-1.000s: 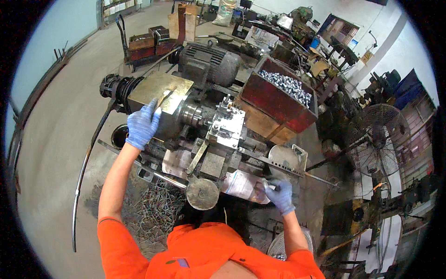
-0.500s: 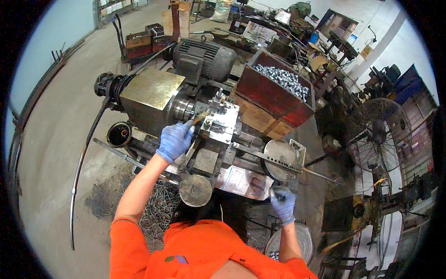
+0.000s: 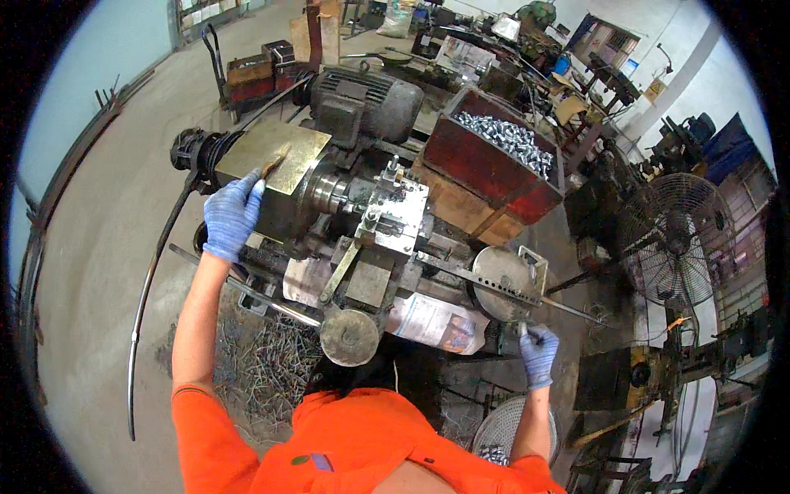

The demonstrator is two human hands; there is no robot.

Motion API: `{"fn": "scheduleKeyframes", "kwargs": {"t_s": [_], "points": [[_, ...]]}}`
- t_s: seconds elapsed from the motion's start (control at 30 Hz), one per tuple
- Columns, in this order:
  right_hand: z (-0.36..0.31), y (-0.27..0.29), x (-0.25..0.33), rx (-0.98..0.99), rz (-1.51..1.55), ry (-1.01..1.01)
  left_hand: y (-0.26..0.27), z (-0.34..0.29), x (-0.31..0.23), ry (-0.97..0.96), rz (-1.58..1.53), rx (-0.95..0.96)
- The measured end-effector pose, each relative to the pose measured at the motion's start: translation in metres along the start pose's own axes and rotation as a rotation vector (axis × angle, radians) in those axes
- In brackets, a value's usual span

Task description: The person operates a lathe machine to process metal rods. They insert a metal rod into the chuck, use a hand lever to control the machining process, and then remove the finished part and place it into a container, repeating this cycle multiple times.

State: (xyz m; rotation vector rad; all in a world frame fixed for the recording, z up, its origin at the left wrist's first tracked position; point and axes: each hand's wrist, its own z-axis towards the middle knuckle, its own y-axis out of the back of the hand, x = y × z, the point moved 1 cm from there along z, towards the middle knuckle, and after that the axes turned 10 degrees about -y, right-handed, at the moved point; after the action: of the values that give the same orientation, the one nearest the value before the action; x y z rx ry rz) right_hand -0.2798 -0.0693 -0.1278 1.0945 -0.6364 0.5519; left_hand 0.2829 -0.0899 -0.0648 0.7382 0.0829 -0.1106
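Observation:
My left hand [image 3: 232, 218], in a blue knitted glove, is closed on a small brush [image 3: 272, 167], whose brown tip lies over the brass-coloured top of the lathe's headstock [image 3: 284, 142]. To the right of it are the chuck [image 3: 331, 194] and a shiny metal tool block [image 3: 398, 216] on the lathe's carriage. My right hand [image 3: 539, 356], gloved too, is held low at the right, near the round metal disc [image 3: 499, 280]. Its fingers are closed, with a small bright bit at the fingertips that I cannot make out.
A red box [image 3: 485, 177] full of small metal parts stands behind the lathe. An electric motor [image 3: 370, 103] sits behind the headstock. Metal shavings [image 3: 284, 370] cover the floor below; a round basket [image 3: 539, 428] stands at lower right. A large fan [image 3: 671, 239] is at the right.
My left hand has moved left with the brush, from the chuck and tool block to the headstock top. My right hand has shifted right, a little away from the paper sheet.

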Motion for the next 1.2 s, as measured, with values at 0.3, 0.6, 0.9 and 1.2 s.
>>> {"fn": "scheduleKeyframes", "kwargs": {"t_s": [0.3, 0.6, 0.9, 1.2], "points": [[0.091, 0.059, -0.116, -0.059, -0.616, -0.141, 0.024, -0.049, 0.034, 0.358, -0.337, -0.232], [0.126, 0.067, -0.209, 0.139, -1.16, -0.328, -0.076, -0.317, 0.129, 0.685, 0.12, 0.449], [0.057, 0.06, -0.202, 0.037, -1.054, -0.34, -0.143, -0.3, 0.124, 0.235, 0.172, 1.008], [-0.013, 0.11, -0.219, 0.016, -0.952, -0.62, -0.125, -0.278, 0.146, 0.303, 0.299, 1.093]]}}
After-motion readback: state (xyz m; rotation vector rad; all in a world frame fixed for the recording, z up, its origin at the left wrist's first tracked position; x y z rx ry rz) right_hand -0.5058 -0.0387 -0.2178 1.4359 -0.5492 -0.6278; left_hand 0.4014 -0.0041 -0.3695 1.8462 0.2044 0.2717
